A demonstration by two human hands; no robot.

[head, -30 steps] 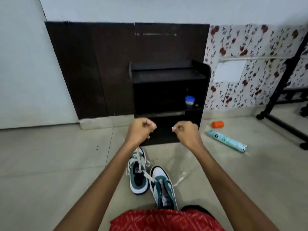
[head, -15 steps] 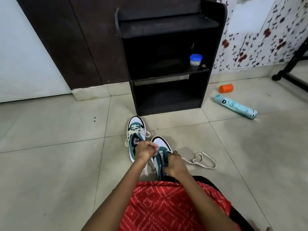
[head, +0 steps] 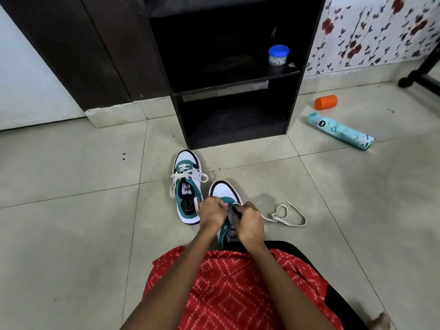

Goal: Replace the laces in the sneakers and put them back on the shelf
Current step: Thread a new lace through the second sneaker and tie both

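Note:
Two white, teal and black sneakers stand on the tiled floor in front of a black shelf unit [head: 295,91]. The farther sneaker [head: 187,186] is laced with a cream lace tied in a loose bow. Both hands rest on the nearer sneaker [head: 223,190], just behind its white toe. My left hand [head: 212,214] pinches the cream lace at the eyelets. My right hand [head: 248,222] grips the same lace, whose free end [head: 284,214] trails in loops on the floor to the right. The nearer sneaker's eyelets are hidden under my fingers.
A small blue-lidded jar [head: 278,55] sits on the shelf unit's middle board. An orange cap [head: 325,101] and a teal spray can [head: 340,131] lie on the floor to the right. A black stand's foot [head: 419,79] is at far right. My red-clothed lap fills the bottom.
A second ago both fists were raised, pulling the lace ends taut. They have dropped onto the nearer sneaker, and the lace's free end has settled in loops on the floor.

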